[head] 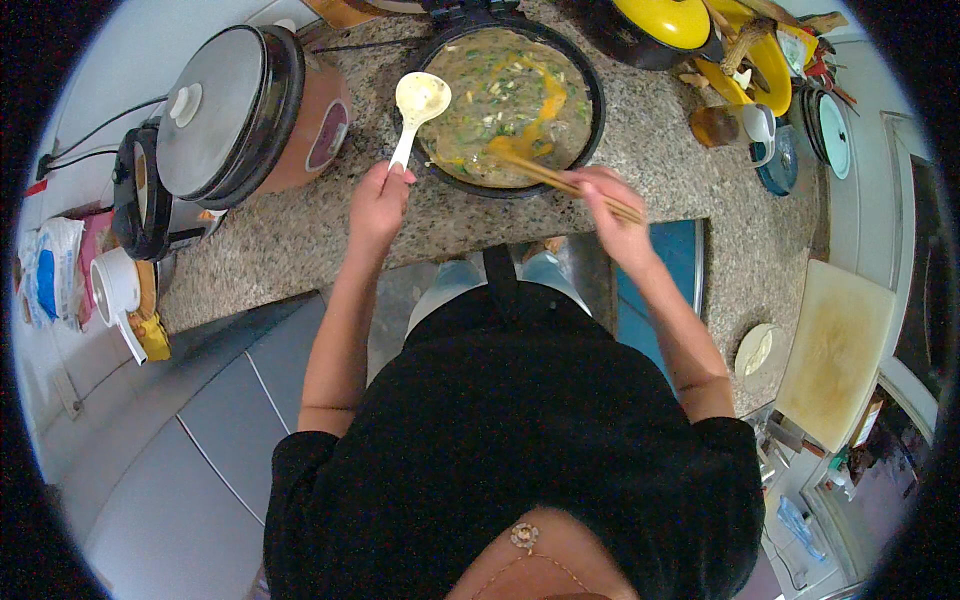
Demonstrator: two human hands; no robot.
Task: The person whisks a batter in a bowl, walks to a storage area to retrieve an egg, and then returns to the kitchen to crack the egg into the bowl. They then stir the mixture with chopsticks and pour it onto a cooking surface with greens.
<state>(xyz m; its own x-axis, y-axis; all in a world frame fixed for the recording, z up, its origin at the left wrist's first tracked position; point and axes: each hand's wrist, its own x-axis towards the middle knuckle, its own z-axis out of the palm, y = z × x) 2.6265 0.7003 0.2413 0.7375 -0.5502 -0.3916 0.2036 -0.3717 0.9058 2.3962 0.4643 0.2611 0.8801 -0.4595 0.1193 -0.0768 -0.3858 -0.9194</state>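
A round black electric griddle pan (598, 97) sits on the speckled stone counter, filled with a greyish-brown batter pancake (480, 82) dotted with green and pale bits. Yellow egg (553, 97) streaks its right and lower parts. My left hand (380, 204) grips the handle of a white ladle (422, 97); its bowl is over the pancake's left edge, with yellow residue inside. At the pan's lower right, my right hand (611, 210) holds wooden chopsticks (547, 177), their tips at the egg on the pancake's lower part.
A large electric cooker (300, 127) with a lid stands left of the pan. Behind right are a black pot (630, 45) and a yellow tray (772, 67). A glass jug (716, 126), a small plate (759, 358) and a cutting board (836, 352) lie at the right.
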